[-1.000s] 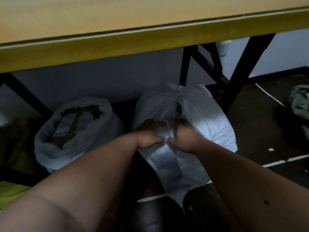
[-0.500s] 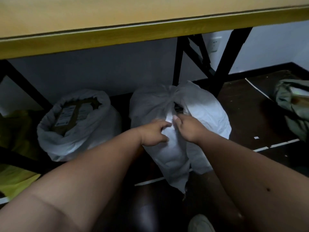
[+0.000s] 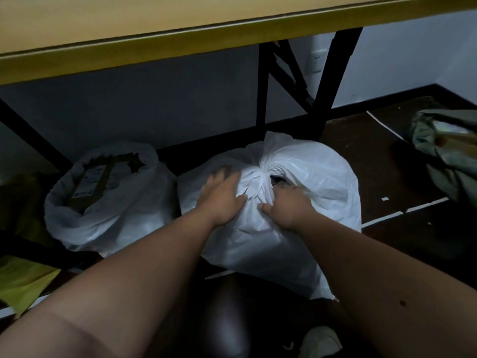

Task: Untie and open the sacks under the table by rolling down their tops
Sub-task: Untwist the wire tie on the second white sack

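Sacks number two, both white, on the floor under the yellow-edged surface [image 3: 180, 45]. The tied sack [image 3: 296, 228] has the right hand [image 3: 286, 208] clenched in a grip on plastic beside its knot [image 3: 263, 174], while the left hand [image 3: 222, 195] presses flat, fingers relaxed. Just left sits the opened sack [image 3: 108, 202], its top rolled down around a cardboard box [image 3: 100, 177]. Dark floor [image 3: 374, 164], black frame legs [image 3: 333, 81], pale wall behind.

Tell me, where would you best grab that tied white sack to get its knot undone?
Probably at the knot itself, coming from above and the front. The tied sack is gathered there into a narrow bunched neck with loose ears sticking up, easy to pinch. The left hand rests flat on the plastic; the right hand grips just beside the knot.
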